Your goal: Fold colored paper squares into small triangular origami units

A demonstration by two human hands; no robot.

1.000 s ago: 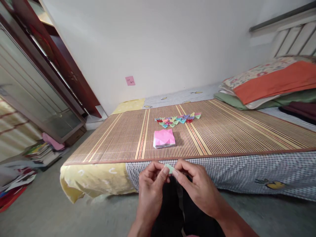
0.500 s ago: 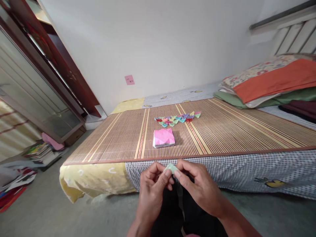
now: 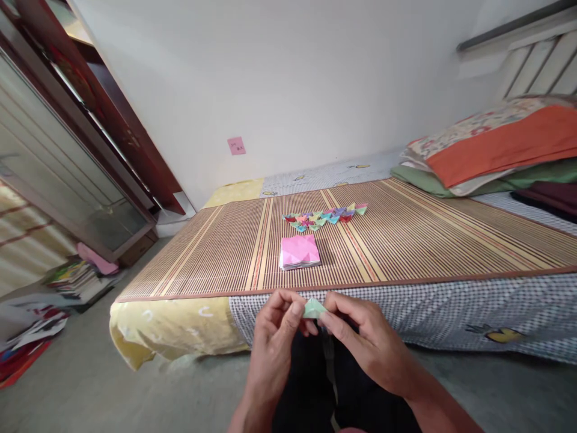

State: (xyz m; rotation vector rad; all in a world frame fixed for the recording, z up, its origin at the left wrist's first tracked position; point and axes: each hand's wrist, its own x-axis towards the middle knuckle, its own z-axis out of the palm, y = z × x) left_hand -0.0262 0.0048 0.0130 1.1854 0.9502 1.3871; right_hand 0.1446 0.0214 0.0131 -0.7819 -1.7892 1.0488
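Note:
A small folded piece of light green paper (image 3: 314, 308) is held between both hands in front of the bed's near edge. My left hand (image 3: 278, 337) pinches its left corner between thumb and fingers. On the other side, my right hand (image 3: 367, 337) grips the right corner, thumb along the lower edge. Beyond the hands, a stack of square paper with a pink sheet on top (image 3: 300, 251) lies on the striped mat (image 3: 216, 252). Just behind the stack sits a cluster of small folded papers in several colours (image 3: 315, 220).
Folded bedding with an orange piece (image 3: 500, 147) is piled at the back right of the bed. A pink note (image 3: 236, 145) is on the wall. Books (image 3: 72, 276) and papers lie on the left, near a glass-panelled door.
My left thumb has shifted left and off the middle of the green paper, so more of its face shows. My right hand has hardly moved.

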